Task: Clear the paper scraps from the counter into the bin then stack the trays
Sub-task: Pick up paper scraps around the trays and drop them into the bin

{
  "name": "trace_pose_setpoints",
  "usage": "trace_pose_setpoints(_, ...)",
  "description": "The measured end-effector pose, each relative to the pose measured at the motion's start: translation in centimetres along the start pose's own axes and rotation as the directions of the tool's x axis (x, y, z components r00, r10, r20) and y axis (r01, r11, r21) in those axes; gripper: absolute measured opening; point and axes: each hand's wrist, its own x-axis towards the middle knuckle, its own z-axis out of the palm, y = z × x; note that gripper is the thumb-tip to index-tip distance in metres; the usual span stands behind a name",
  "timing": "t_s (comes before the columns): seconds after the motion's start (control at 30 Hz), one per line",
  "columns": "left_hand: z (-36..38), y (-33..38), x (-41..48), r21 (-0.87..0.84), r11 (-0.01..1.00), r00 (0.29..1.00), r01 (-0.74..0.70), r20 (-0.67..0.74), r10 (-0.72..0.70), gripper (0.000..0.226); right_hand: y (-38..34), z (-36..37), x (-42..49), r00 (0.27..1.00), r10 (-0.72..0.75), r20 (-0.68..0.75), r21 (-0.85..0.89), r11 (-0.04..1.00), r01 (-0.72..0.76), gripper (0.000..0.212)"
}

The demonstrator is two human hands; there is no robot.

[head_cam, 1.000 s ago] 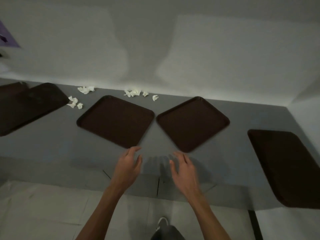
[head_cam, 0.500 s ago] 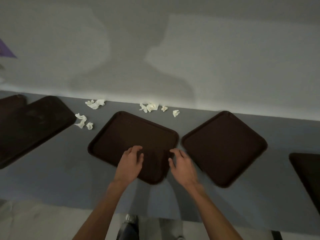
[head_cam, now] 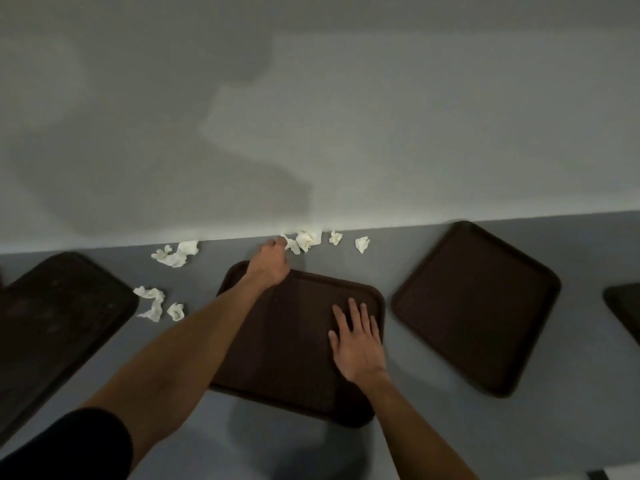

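White crumpled paper scraps lie on the grey counter (head_cam: 450, 427) along the wall: one cluster (head_cam: 308, 240) with two single bits (head_cam: 335, 237) (head_cam: 362, 244) to its right, a second cluster (head_cam: 176, 254) further left, and more scraps (head_cam: 154, 303) nearer me. My left hand (head_cam: 270, 261) reaches across the middle brown tray (head_cam: 284, 358), and its curled fingers pinch the left end of the first cluster. My right hand (head_cam: 356, 341) rests flat, fingers spread, on that tray's right side.
A second brown tray (head_cam: 474, 306) lies turned at an angle to the right. A third tray (head_cam: 52, 323) lies at the left edge, and a corner of another tray (head_cam: 627, 306) shows at the far right. The pale wall runs right behind the scraps.
I have come closer to the counter. My left hand went forward over the middle tray to the scraps at the wall. My right hand moved onto the tray and flattened.
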Motion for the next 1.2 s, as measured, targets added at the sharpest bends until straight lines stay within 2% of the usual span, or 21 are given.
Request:
trace_pose_setpoints(0.27, 2.3, -0.7, 6.2, -0.09, 0.996, 0.999, -0.024, 0.032, 0.027, 0.05, -0.2, 1.2, -0.3, 1.0, 0.024, -0.006, 0.014, 1.0, -0.024, 0.064)
trace_pose_setpoints(0.4, 3.5, -1.3, 6.0, -0.083, 0.996, 0.998, -0.041, -0.042, 0.037, 0.017, -0.1, 0.9, -0.1, 1.0, 0.028, -0.003, 0.017, 0.999, -0.028, 0.064)
trace_pose_setpoints(0.57, 3.6, -1.7, 4.5, -0.063, 0.996, 0.996, -0.066, -0.061, 0.062, 0.008, -0.1, 1.0, 0.0, 0.999, 0.023, -0.023, 0.027, 0.999, -0.023, 0.064)
trace_pose_setpoints(0.67, 2.2, -1.2, 2.8, -0.22, 0.973, 0.993, -0.062, -0.108, 0.039, 0.012, -0.3, 0.1, 0.3, 1.0, 0.015, 0.005, 0.005, 1.0, -0.015, 0.063)
trace_pose_setpoints(0.73, 1.1, -0.9, 0.8, -0.317, 0.947, 0.993, -0.047, -0.119, 0.009, 0.026, -0.6, -1.3, 1.1, 0.999, 0.032, 0.018, 0.002, 0.999, -0.032, 0.058)
trace_pose_setpoints(0.83, 0.3, -1.2, -2.3, -0.456, 0.89, 0.994, -0.005, -0.103, -0.048, 0.033, -1.9, -3.8, 3.7, 0.991, 0.064, -0.116, -0.007, 0.998, -0.065, 0.042)
trace_pose_setpoints(0.93, -0.3, -1.2, -5.9, -0.551, 0.832, 0.984, 0.065, -0.104, -0.146, 0.031, -4.4, -5.7, 8.0, 0.979, 0.001, -0.202, 0.066, 0.998, 0.013, 0.032)
trace_pose_setpoints(0.97, -0.4, -1.2, -7.0, -0.565, 0.822, 0.98, 0.072, -0.111, -0.163, 0.03, -5.2, -6.2, 9.8, 0.98, -0.022, -0.196, 0.095, 0.995, 0.042, 0.032)
trace_pose_setpoints(1.03, -0.4, -1.5, -8.9, -0.603, 0.794, 0.976, 0.077, -0.115, -0.183, 0.024, -6.9, -7.1, 13.5, 0.981, -0.089, -0.174, 0.12, 0.987, 0.111, 0.047)
trace_pose_setpoints(1.13, -0.6, -2.8, -10.9, -0.668, 0.738, 0.978, 0.094, -0.076, -0.194, 0.011, -8.5, -7.5, 19.3, 0.982, -0.155, -0.112, 0.046, 0.986, 0.161, 0.069)
trace_pose_setpoints(1.2, -0.8, -3.9, -12.0, -0.657, 0.749, 0.981, 0.086, -0.075, -0.179, 0.018, -8.7, -6.5, 22.8, 0.989, -0.143, -0.032, -0.004, 0.99, 0.143, 0.063)
